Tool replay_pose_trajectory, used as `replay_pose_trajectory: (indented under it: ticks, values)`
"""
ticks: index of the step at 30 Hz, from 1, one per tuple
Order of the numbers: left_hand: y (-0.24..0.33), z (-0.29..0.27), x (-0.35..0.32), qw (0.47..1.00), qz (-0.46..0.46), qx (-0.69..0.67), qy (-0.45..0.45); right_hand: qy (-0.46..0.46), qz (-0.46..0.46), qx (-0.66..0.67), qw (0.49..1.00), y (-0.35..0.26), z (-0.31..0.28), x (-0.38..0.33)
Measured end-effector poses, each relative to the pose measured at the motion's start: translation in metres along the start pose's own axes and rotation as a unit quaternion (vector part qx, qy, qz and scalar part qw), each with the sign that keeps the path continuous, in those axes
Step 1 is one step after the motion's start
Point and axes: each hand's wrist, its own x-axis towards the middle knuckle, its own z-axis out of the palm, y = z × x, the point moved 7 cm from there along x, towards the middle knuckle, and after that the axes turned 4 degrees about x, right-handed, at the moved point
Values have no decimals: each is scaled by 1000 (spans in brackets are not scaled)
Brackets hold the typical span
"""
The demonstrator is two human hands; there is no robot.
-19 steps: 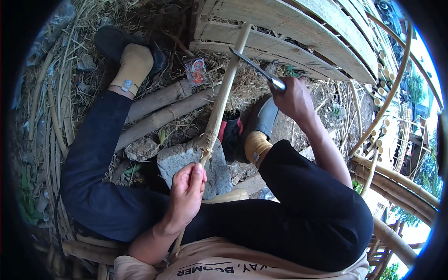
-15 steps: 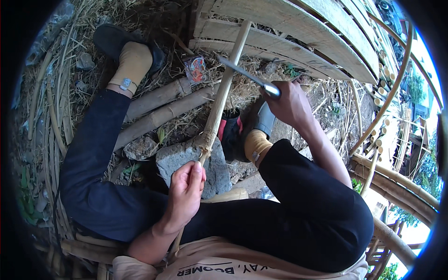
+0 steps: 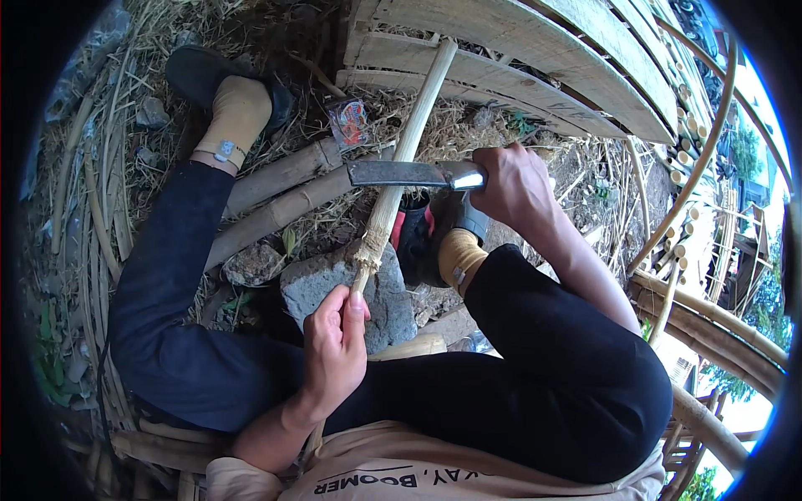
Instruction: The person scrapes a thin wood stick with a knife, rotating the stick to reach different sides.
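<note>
My left hand is closed around the near end of a long, pale bamboo stick. The stick slants away from me up to a slatted wooden structure and has a rough, frayed node just beyond my fingers. Beneath that node lies a grey stone block. A machete with a short, broad, square-ended blade is gripped in my right hand. Its blade lies across the stick, flat side showing, beyond the node. The handle is mostly hidden in my fist.
Bamboo poles lie on the straw-covered ground between my legs. The slatted wooden structure stands ahead. A red and black item sits beside my right shoe, and a bamboo frame with stacked poles is at the right.
My right hand has turned the machete, and its blade has come nearer to me, now lying level across the stick. The stick and my left hand have shifted slightly.
</note>
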Motion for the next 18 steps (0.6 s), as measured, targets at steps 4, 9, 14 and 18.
replay_pose_trajectory:
  ticks: [4, 9, 14, 18]
  values:
    - [-1, 0, -2, 1000, -7, -5, -9, 53, 53, -18, 997, 31, -7, 9]
    - [-2, 3, 0, 1000, -8, -19, -17, 87, 78, -39, 992, 63, -21, 17]
    - [-10, 11, 2, 995, -26, -88, -35, 89, 71, -14, 993, 62, -17, 7]
    - [-11, 20, 0, 948, -137, -252, -142, 49, 12, 26, 998, 40, -5, -5]
